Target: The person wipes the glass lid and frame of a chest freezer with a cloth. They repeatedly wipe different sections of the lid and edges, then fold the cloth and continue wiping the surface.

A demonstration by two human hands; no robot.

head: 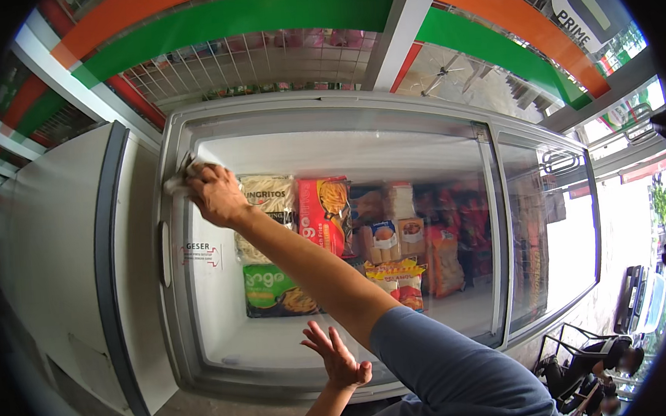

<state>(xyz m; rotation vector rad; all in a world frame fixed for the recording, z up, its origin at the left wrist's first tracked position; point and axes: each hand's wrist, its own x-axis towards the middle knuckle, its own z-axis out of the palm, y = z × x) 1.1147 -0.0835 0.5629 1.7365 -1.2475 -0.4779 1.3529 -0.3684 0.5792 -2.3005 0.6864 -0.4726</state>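
My right hand [215,193] is closed on a crumpled, greyish cloth [189,170], blurred, at the upper left corner of a chest freezer's glass lid [221,343]. My right arm stretches across the glass, over the frozen goods. My left hand [338,361] has its fingers spread and holds nothing, over the freezer's near edge; whether it touches the glass I cannot tell. Below the glass lie a bag of pale fries [266,192], a red french fries bag [326,208], a green fries bag [278,291] and several other packets.
The freezer's grey frame [172,332] surrounds the lid, with a second glass section [525,225] at the right. A white cabinet [66,241] with a dark edge stands at the left. Behind are a striped glass front and wire racks [255,55]. People [597,369] sit at the lower right.
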